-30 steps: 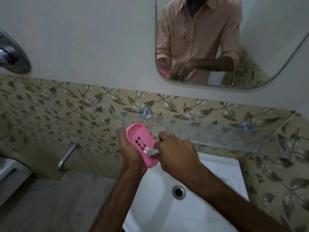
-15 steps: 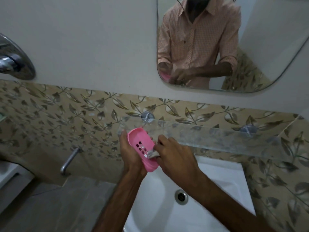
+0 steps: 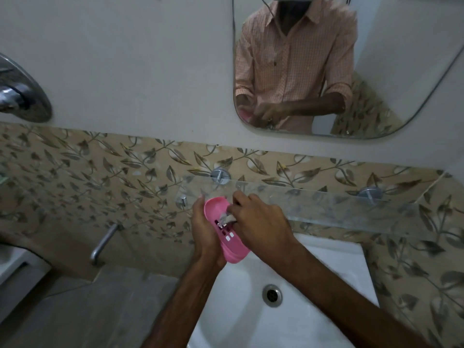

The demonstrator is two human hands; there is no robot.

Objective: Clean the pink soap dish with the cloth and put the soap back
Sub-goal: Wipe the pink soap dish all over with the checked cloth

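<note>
The left hand (image 3: pixel 205 231) cups the pink soap dish (image 3: pixel 234 249) from its left side, fingers wrapped behind it and fingertips showing past the upper rim. The right hand (image 3: pixel 259 223) has its fingers curled around a small grey-white cloth (image 3: pixel 226 218), which it presses into the hollow of the dish near the upper rows of drain slots. The dish is tilted, its open face turned toward the right hand and its lower end pointing down over the white sink (image 3: pixel 246 320). Both hands are in the air above the basin, just in front of the glass shelf (image 3: pixel 351 212) fixed to the leaf-patterned tiles (image 3: pixel 100 177). The sink's metal drain (image 3: pixel 272 295) lies below and to the right of the dish. A chrome tap (image 3: pixel 104 242) juts from the tiles to the left. The mirror (image 3: pixel 391 59) above reflects the person's checked shirt and joined hands.
</note>
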